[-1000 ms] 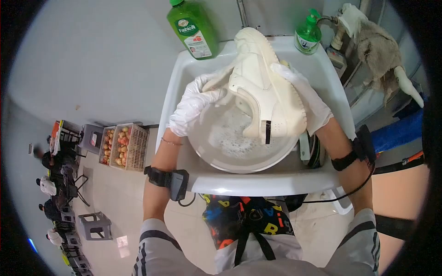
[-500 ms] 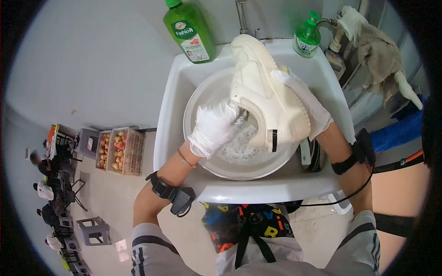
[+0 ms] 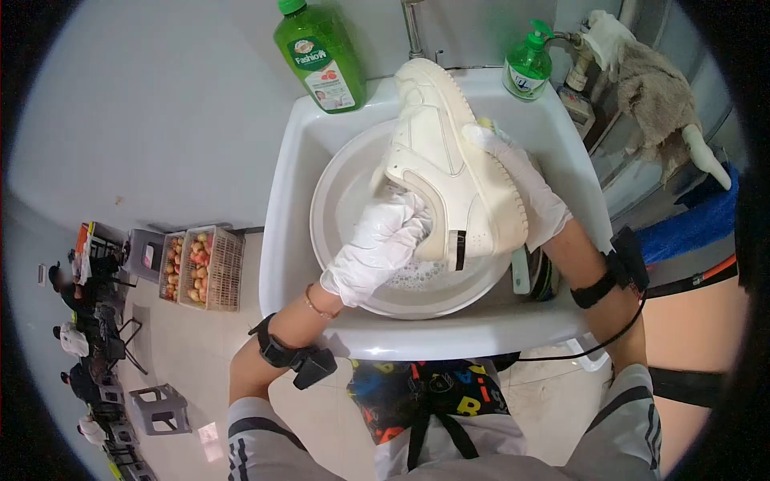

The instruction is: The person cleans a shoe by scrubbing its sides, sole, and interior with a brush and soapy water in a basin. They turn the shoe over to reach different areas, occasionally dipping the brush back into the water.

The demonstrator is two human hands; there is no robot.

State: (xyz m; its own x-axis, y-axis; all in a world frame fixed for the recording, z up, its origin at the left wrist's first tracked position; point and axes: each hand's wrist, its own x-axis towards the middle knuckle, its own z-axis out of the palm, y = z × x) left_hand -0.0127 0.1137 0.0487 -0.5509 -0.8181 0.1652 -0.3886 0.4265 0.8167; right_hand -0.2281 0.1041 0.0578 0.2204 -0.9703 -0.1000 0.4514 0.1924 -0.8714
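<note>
A cream-white shoe (image 3: 449,160) is held on its side above a white round basin (image 3: 321,232) of sudsy water, its toe toward the tap. My left hand (image 3: 385,236), in a white glove, grips the shoe at its ankle opening, with fingertips hidden inside. My right hand (image 3: 521,184), also gloved, holds the sole side from the right. A bit of something yellow-green (image 3: 486,124) shows by the right fingertips; what it is cannot be made out.
The basin sits in a white sink (image 3: 385,341). A large green bottle (image 3: 325,64) and a green pump bottle (image 3: 528,68) stand on its back rim. A brush handle (image 3: 520,271) lies at right. Crates of fruit (image 3: 210,268), a stool (image 3: 160,409) and people are at left.
My left hand has moved right and deeper into the shoe's opening. The shoe has turned slightly and shifted left, and the whole view has shifted a little.
</note>
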